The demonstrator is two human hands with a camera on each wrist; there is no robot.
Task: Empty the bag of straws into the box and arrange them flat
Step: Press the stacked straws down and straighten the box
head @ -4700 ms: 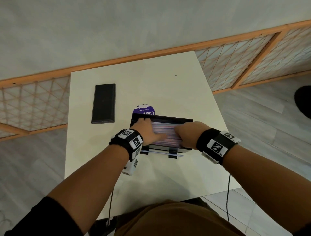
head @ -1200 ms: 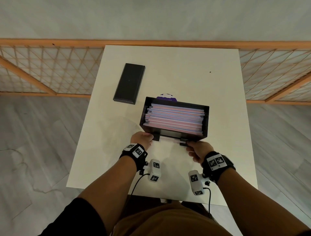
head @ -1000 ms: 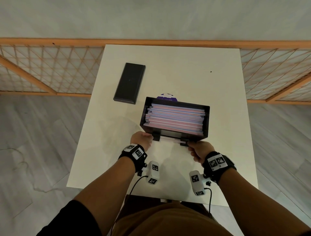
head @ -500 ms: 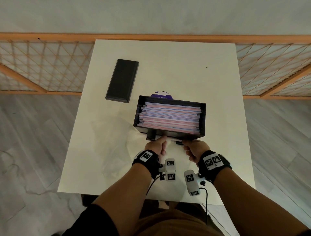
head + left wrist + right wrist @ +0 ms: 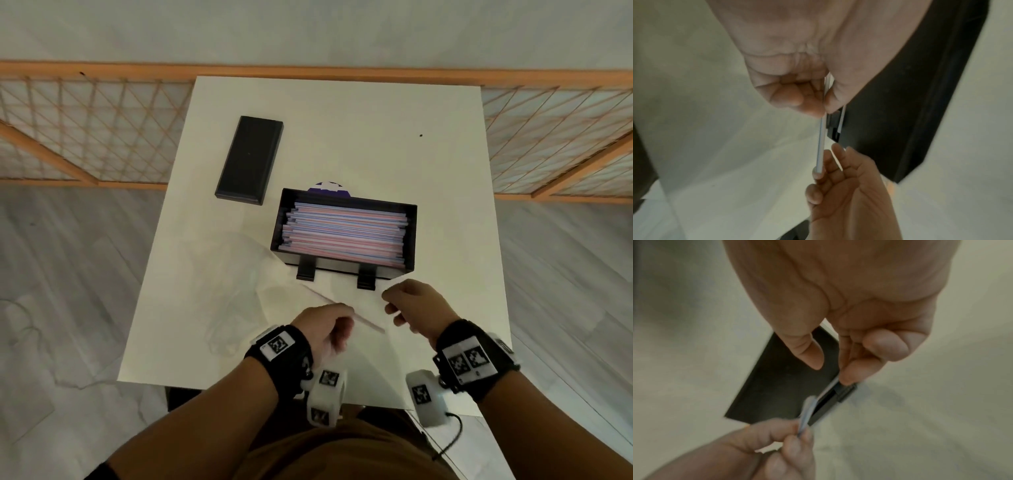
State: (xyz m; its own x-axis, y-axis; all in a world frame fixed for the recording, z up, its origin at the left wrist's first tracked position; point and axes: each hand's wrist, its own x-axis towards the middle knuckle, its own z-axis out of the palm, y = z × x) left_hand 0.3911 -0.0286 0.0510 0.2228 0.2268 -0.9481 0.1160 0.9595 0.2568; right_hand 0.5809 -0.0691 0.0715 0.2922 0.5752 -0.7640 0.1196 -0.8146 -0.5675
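A black box (image 5: 411, 240) stands mid-table, filled with pink and blue straws (image 5: 342, 233) lying flat. Just in front of it my left hand (image 5: 329, 325) pinches two loose straws (image 5: 368, 323) between thumb and fingers. In the left wrist view these straws (image 5: 821, 142) run from my left hand (image 5: 818, 107) to the fingertips of my right hand (image 5: 838, 186). My right hand (image 5: 407, 305) holds their other end with curled fingers. The right wrist view shows a straw (image 5: 828, 388) under my right hand's index finger (image 5: 846, 376), in front of the box wall (image 5: 781, 386).
A clear plastic bag (image 5: 233, 284) lies crumpled on the white table (image 5: 342, 130), left of the box. A flat black lid (image 5: 250, 161) lies at the back left. A purple-labelled round thing (image 5: 329, 186) peeks out behind the box. A wooden lattice railing (image 5: 85, 130) runs behind the table.
My hands left the straws in the box and came to its front. My left hand moved right, and both hands now hold loose straws lifted from in front of the box.
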